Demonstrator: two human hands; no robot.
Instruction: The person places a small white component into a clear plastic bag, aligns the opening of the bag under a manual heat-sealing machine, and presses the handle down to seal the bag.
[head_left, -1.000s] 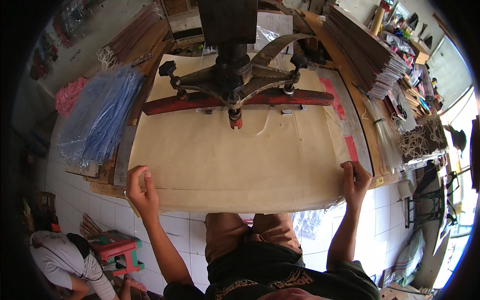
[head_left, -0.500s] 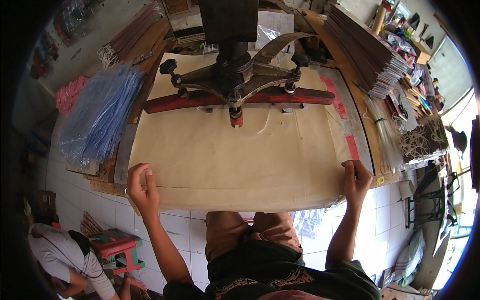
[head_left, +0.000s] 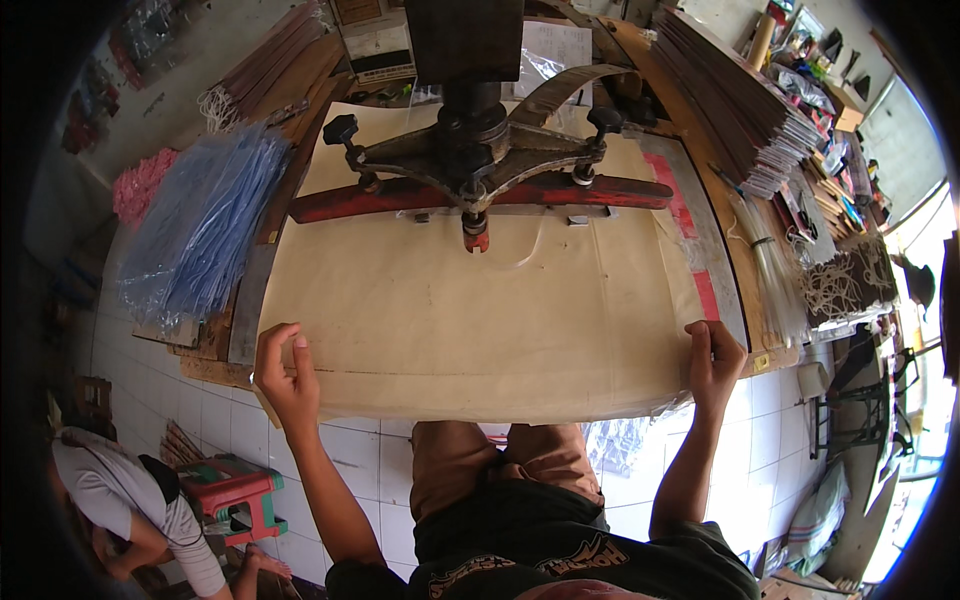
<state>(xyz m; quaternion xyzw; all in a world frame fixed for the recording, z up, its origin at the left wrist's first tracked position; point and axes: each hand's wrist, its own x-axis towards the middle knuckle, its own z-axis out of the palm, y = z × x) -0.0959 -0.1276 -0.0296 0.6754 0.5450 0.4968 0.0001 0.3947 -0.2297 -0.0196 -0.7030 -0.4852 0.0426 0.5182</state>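
A wide beige sheet lies over the worktable, its near edge drooping past the table's front. At its near left corner my left hand has its fingers curled on the edge. My right hand is closed on the near right edge, fingers folded. Above the far half of the sheet hangs a dark metal press head with spread arms and screw knobs. Under it, a long red bar runs crosswise, and a small red-tipped fitting points down. A thin clear strip curves on the sheet.
Blue clear plastic sheets are piled at the left beside a pink bundle. Brown folded stacks and a tied bundle of clear strips stand at the right. Lower left, a person bends near a red-green stool.
Both my hands stay in place on the sheet. The press appears slightly shifted to the right in the picture. The person at lower left has bent a little further left.
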